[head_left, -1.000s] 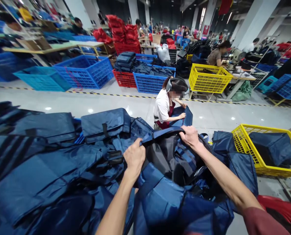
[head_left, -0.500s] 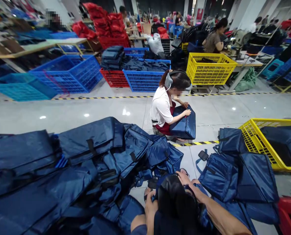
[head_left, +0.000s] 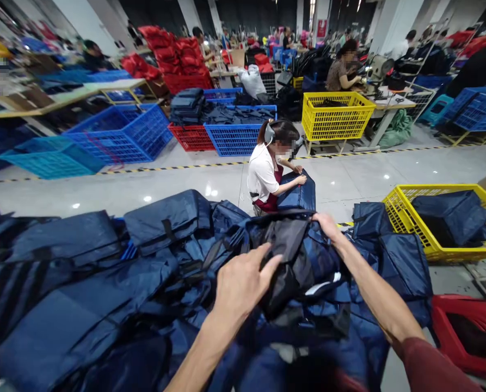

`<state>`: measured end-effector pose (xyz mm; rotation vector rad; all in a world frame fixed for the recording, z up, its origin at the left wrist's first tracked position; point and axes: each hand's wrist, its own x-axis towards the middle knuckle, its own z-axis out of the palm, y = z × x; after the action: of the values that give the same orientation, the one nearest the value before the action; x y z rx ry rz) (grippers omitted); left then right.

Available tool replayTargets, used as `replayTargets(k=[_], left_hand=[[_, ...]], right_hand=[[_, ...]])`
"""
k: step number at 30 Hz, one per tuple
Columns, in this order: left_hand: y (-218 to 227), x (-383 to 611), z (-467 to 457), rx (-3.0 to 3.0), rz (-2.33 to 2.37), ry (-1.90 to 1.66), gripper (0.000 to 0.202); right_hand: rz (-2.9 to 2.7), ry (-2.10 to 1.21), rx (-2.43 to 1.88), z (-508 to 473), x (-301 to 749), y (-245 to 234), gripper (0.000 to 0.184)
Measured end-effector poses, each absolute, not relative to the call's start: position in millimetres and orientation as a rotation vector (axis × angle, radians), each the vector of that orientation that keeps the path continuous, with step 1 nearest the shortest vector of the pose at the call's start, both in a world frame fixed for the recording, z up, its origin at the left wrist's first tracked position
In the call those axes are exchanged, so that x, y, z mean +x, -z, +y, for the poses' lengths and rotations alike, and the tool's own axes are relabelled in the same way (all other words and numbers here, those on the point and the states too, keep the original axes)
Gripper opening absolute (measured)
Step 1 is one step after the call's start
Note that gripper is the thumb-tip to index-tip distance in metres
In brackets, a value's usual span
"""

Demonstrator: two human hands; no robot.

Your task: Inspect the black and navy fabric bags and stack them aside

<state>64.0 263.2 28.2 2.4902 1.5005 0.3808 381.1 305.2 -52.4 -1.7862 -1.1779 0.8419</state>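
A navy bag (head_left: 318, 256) with black and grey cloth showing lies raised in front of me, a pale strip on its lower right side. My right hand (head_left: 326, 226) is closed on the bag's upper edge. Over the bag's left part is my left hand (head_left: 243, 275), its fingers spread and thumb apart; whether the fingertips touch the cloth I cannot tell. Beside it on the left spreads a heap of navy bags (head_left: 75, 310). More navy bags (head_left: 404, 264) stand to the right of my right forearm.
A co-worker (head_left: 263, 169) in a white top crouches just beyond, both hands on another navy bag (head_left: 303, 193). To the right are a yellow crate (head_left: 442, 255) and a red crate (head_left: 442, 326). Blue crates (head_left: 124, 139) line the far side of the aisle.
Both my hands have risen from low near my legs, and the bag has come up and opened out toward the co-worker. My left hand has opened. The view has shifted slightly.
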Motion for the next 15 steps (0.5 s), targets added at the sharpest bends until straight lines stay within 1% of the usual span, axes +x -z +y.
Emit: replayTargets(k=[2,4,5,7,9,12,13,15], left_hand=[[-16,71,233,2.42,1.392,-0.502,0.07],[14,73,207,2.256,1.448,-0.588,0.097],[32,73,196,2.165,1.507,-0.614,0.106],[64,72,177,2.032,1.596,-0.641,0.112],[88,72,163,1.978,1.654,-0.648,0.107],[108,78,152,1.871,1.777,-0.691,0.098],[112,80,151,1.806,1.823,-0.702,0.099],[120,84,152,1.658,1.893,-0.681,0.107]], right_hand=[[-1.123,-0.959,-1.67,290,382,21,0.035],[-1.11,-1.082,-1.558,279,374,0,0.039],[-1.128,-1.132,-1.523,277,368,-6,0.042],[-1.195,-1.183,-1.52,285,357,-2,0.048],[-1.259,-1.154,-1.583,306,349,20,0.054],[-1.304,-1.03,-1.8,336,345,79,0.058],[-1.309,-1.0,-1.896,341,344,102,0.06],[-1.318,-0.973,-2.093,338,342,146,0.065]])
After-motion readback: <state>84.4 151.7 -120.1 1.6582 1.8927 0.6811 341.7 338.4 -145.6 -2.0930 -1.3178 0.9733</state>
